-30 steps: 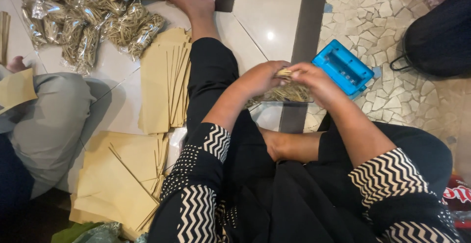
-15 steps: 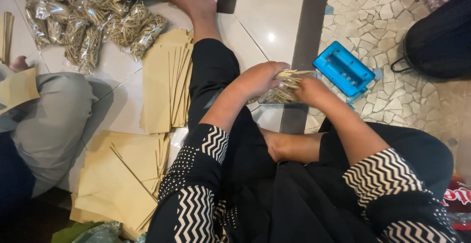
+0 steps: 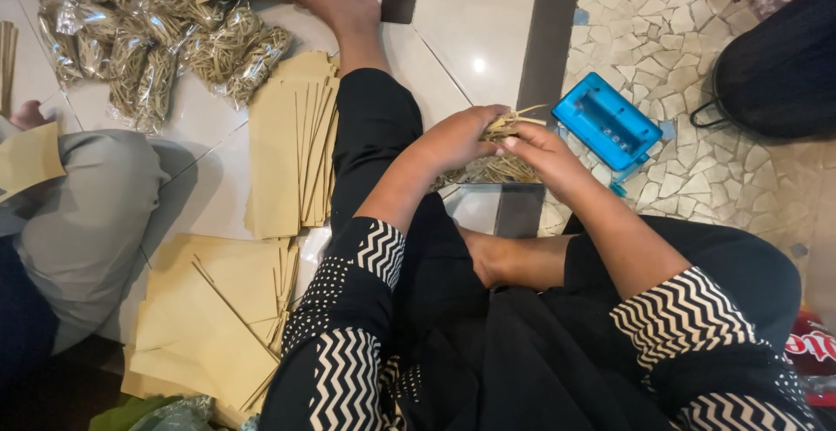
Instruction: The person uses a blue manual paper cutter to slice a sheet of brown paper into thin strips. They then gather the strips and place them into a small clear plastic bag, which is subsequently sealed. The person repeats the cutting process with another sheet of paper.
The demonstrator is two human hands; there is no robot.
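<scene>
Clearly light, dry stuff: a small bundle of straw-coloured strands (image 3: 509, 124), thin and springy, likely brittle at the tips and apt to slip or splay out of a loose grip. Best taken around the middle of the bunch, where the strands lie packed together, not at the loose ends fanning up and to the right.

Held between both hands, just in front of the knees. Left hand (image 3: 457, 139) curled closed around the near end of the bundle, knuckles up. Right hand (image 3: 544, 157) narrowed to a pinch, fingertips (image 3: 509, 142) pressing on the strands from the right side, touching the left hand. Below the hands, on the floor, a looser heap of strands (image 3: 489, 170), possibly the same material, though partly hidden by the wrists.

Just beyond the right hand, a blue plastic hole punch (image 3: 607, 122), apart from the fingers. Well to the left of the left hand, stacks of tan paper envelopes (image 3: 292, 157) and clear bags of strands (image 3: 157, 39) further off. Another person's grey-clad knee (image 3: 83, 205) at the far left.
</scene>
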